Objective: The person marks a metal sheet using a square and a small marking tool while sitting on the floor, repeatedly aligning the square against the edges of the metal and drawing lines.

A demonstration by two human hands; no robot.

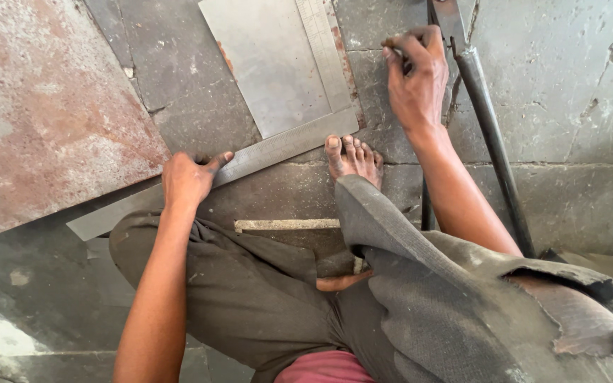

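The left hand (187,177) lay flat, fingers pressed on the long arm of a steel square (278,145) resting on the stone floor (569,92). The square's short arm crossed a smooth grey metal sheet (267,64). The right hand (414,74) pinched a small marker, too hidden to identify, beside a dark round pipe (487,128). A rusty, pitted plate (44,106) lay left.
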